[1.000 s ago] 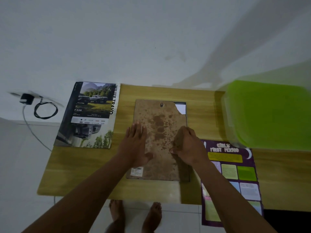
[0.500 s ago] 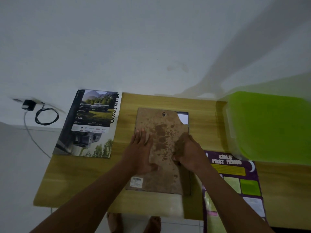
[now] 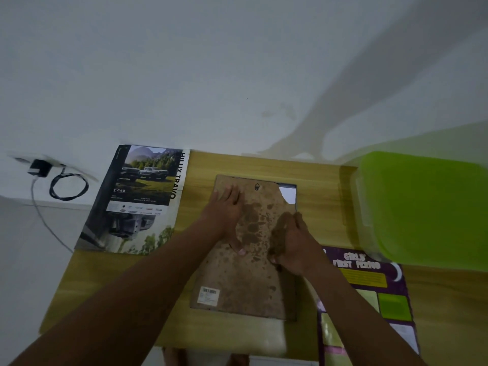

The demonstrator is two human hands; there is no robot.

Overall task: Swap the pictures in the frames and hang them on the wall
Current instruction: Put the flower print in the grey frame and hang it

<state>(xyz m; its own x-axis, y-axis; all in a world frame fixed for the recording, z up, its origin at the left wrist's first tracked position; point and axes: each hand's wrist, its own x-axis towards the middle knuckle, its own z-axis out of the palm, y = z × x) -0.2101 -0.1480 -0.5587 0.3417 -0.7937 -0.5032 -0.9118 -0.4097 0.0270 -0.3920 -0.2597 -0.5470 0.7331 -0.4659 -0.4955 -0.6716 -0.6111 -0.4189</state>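
Opening the back of the picture frame [image 3: 290, 299] looks like the step right now. The frame lies face down in the middle of the wooden table [image 3: 250, 165], and its brown, spotty back board [image 3: 237, 286] faces up. The left hand [image 3: 224, 212] lies flat on the board near its 11 o'clock corner, fingers straight, pressing it down. The right hand [image 3: 293, 244] is at the board's 3 o'clock edge with its fingers curled in. I cannot tell if they have got hold of the edge or only pick at it. At the 1 o'clock corner the board is torn, and a white bit [image 3: 287, 194] shows under it. A small hook [image 3: 257, 186] sits at 12 o'clock. I think the next move is to lift the board out at that edge, gently, because it looks old and could tear more. The car picture [image 3: 140, 199] waits at 9 o'clock from the frame, well apart from it. The purple picture [image 3: 369, 281] lies at 4 o'clock, just beside the frame, partly under the right arm. A big green box [image 3: 427, 210] at 3 o'clock takes up that side, so there is little room to put the board down there. A black charger [image 3: 39, 167] with its cord is far off at 9 o'clock.
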